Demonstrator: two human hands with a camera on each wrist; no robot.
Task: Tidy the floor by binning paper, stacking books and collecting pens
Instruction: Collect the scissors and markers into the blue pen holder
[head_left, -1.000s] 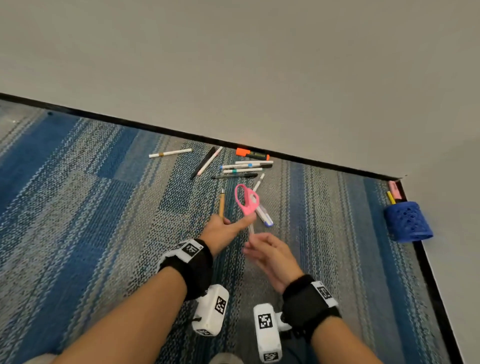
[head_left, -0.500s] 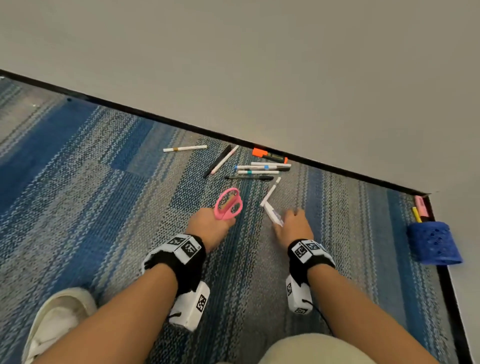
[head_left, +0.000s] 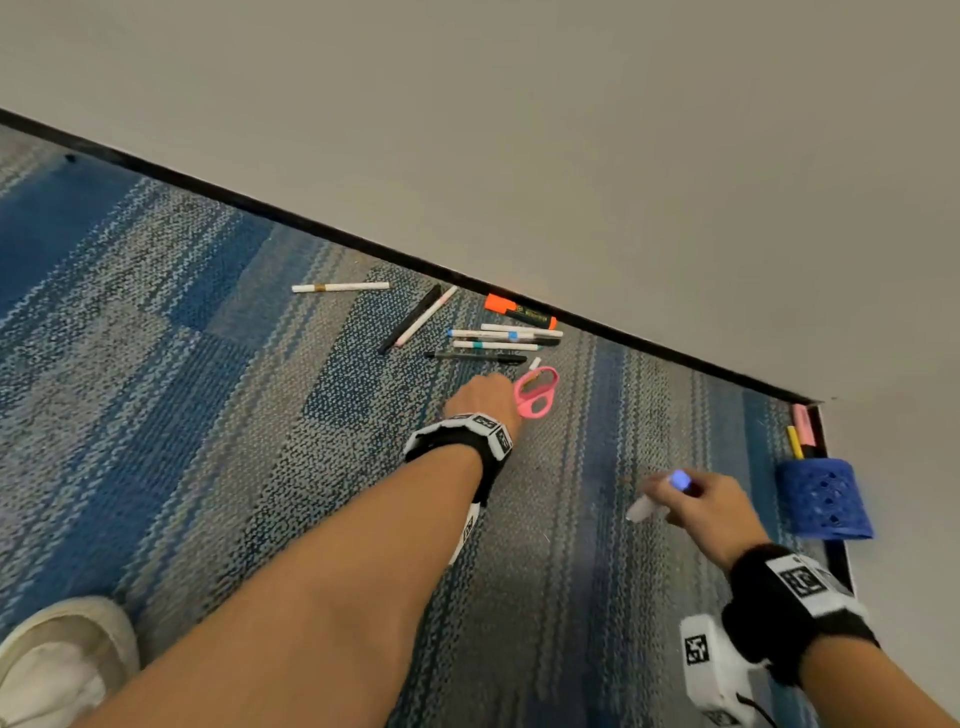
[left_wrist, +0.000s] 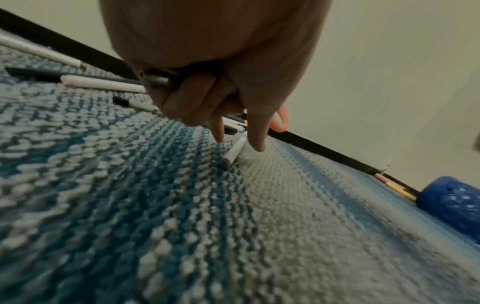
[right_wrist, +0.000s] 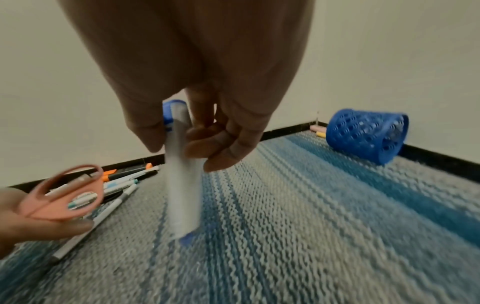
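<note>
Moved since earlier frame: right hand (head_left: 714, 506) has left the pen pile and swung toward the corner, taking a white marker (right_wrist: 182, 174) with it; left hand (head_left: 485, 397) has pushed forward to the pile, pink scissors (head_left: 537, 392) along with it
White marker: pinched between right thumb and fingers, clear of the carpet (head_left: 208, 415), blue cap end up, blurred in both views
Marker axis: steeply tilted, roughly upright in the right wrist view
Pen holder (head_left: 823, 499): blue mesh cup lying on its side against the wall in the corner, mouth toward the corner, 2 highlighters (head_left: 800, 431) just beyond the mouth
Holder from hands: just right of the right hand and near it; well apart from the left hand
Nearer hand: right, so by my judgement the drop-off falls to it, and the tipped cup probably needs standing first
Left hand: curled round the scissors and what looks like a pencil, 2 fingers reaching down beside a white pen (left_wrist: 235, 151) on the carpet, not yet gripping it
White pen axis: pointing toward the wall
Remaining pens (head_left: 501, 338): about 8 lying by the skirting, just past the left hand
</note>
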